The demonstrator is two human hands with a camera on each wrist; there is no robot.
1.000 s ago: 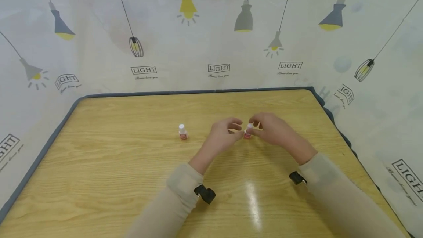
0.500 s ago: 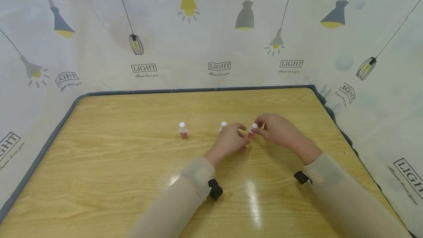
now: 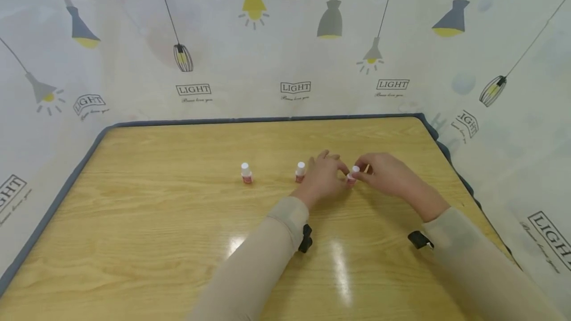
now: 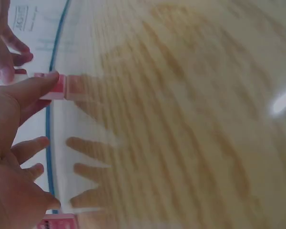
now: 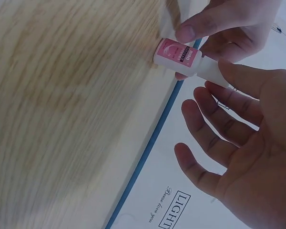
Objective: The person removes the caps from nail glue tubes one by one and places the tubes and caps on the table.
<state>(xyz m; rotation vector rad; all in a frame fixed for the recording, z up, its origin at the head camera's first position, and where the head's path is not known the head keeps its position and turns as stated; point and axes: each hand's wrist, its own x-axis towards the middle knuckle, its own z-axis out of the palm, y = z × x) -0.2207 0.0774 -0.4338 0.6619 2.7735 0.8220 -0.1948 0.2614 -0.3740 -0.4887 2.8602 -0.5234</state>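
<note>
A small white glue bottle with a pink label [image 5: 177, 56] stands upright on the table between my two hands. My right hand [image 3: 387, 175] pinches its white cap [image 5: 210, 71] between thumb and forefinger, the other fingers spread loosely. My left hand [image 3: 324, 176] holds the bottle's body, its thumb across the label in the left wrist view and a finger behind. A second glue bottle [image 3: 300, 172] stands just left of my left hand. Further left is a third one [image 3: 246, 174], capped and upright like the second.
The glossy wooden table [image 3: 156, 222] has a dark blue edging [image 3: 263, 120] along its back and sides. Behind it hangs a pale wall covering [image 3: 232, 58] printed with lamps. Each sleeve bears a black wrist camera [image 3: 305, 238].
Both hands have moved right, and the bottle at my right hand has shifted right with them. My left hand now holds its body. The second bottle, hidden at first, shows behind my left hand.
</note>
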